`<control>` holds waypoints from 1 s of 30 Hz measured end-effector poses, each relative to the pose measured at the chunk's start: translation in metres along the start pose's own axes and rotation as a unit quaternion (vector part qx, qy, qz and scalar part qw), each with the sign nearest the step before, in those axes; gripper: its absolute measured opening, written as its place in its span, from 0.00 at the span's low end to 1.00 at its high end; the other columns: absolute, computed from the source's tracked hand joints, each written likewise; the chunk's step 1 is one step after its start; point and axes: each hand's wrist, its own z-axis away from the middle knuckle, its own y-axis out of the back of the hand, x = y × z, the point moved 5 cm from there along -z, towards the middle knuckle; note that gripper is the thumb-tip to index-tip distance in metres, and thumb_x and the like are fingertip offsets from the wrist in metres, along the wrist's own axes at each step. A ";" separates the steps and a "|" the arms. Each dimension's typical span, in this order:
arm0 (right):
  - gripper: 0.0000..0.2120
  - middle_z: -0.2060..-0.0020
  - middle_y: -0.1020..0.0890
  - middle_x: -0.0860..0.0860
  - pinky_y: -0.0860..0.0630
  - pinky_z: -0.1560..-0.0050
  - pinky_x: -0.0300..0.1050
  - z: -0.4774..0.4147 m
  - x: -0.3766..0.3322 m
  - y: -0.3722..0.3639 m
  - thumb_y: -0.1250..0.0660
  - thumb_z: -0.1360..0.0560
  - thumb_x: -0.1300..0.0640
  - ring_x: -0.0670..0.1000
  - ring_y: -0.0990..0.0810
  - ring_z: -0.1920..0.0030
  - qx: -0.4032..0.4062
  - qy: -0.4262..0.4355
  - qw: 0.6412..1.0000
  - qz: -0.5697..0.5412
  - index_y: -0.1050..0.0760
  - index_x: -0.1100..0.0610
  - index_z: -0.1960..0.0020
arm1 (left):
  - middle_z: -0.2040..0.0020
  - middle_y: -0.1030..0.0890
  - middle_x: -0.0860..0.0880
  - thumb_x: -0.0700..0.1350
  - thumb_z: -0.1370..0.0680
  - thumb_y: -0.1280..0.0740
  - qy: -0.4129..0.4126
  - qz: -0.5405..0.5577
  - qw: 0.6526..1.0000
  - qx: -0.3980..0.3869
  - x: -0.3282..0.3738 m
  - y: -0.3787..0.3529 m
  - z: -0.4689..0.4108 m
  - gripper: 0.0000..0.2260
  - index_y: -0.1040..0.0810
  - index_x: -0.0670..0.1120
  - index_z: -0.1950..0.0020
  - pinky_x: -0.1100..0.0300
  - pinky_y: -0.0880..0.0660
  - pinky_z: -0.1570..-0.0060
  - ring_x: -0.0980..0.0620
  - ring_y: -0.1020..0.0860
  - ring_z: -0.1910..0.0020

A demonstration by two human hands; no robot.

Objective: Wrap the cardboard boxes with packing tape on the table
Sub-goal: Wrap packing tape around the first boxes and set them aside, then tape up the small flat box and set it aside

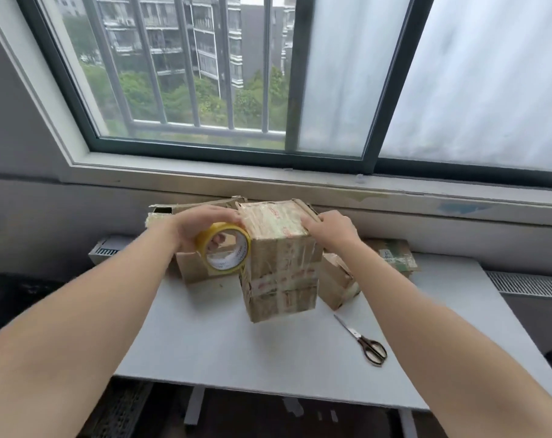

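Gripping the yellow tape roll (224, 248) in the left hand (202, 222) beside the tall box (281, 267) standing mid-way across the table (236, 358), clasping its top right edge with the right hand (331, 229); seemingly well banded already, with the plainer box (192, 267) behind left likely unwrapped.

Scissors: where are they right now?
Head view, right of centre: the scissors lie flat on the grey table, nearer its front edge than the tall taped box, between that box and the right forearm.
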 end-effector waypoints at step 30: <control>0.15 0.55 0.20 0.53 0.31 0.54 0.48 0.067 0.390 0.289 0.40 0.19 0.43 0.59 0.23 0.50 0.270 -0.255 0.927 -0.057 0.23 0.52 0.56 | 0.59 0.17 0.50 0.48 0.19 0.30 -0.102 -0.131 0.962 -0.218 0.169 -0.436 -0.261 0.07 0.12 0.48 0.51 0.61 0.29 0.68 0.55 0.27 0.70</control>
